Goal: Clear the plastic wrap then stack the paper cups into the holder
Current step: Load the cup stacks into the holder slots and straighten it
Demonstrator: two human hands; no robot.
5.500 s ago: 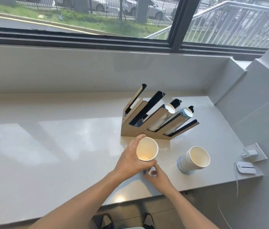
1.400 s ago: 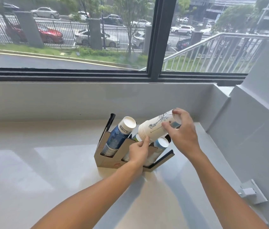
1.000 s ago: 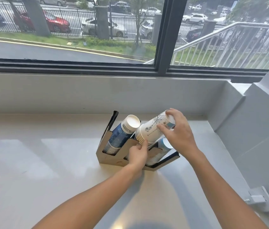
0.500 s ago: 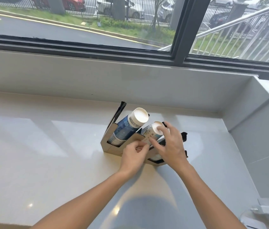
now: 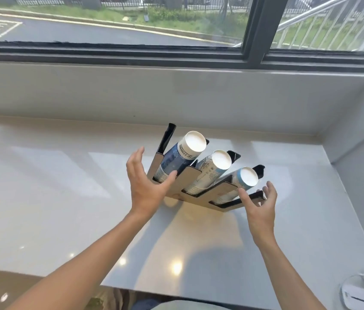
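A slanted wood-and-black cup holder [image 5: 190, 177] stands on the white counter [image 5: 53, 193]. Three stacks of paper cups lie in its slots, bases up: a dark blue stack [image 5: 181, 157] on the left, a white patterned stack [image 5: 212, 171] in the middle, a light blue stack [image 5: 241, 180] on the right. My left hand [image 5: 145, 182] hovers open at the holder's left end, thumb close to the blue stack. My right hand [image 5: 258, 204] is open at the holder's right lower end, fingers spread, holding nothing. No plastic wrap is in view.
A low white wall and a dark-framed window run behind the counter. The counter meets a grey side wall on the right. A white device with a cable [image 5: 362, 294] lies at the counter's lower right corner. The near edge of the counter is below my forearms.
The white patterned stack has gone from my right hand into the middle slot. Both hands have let go and drawn apart to the holder's two ends. The camera tilted down.
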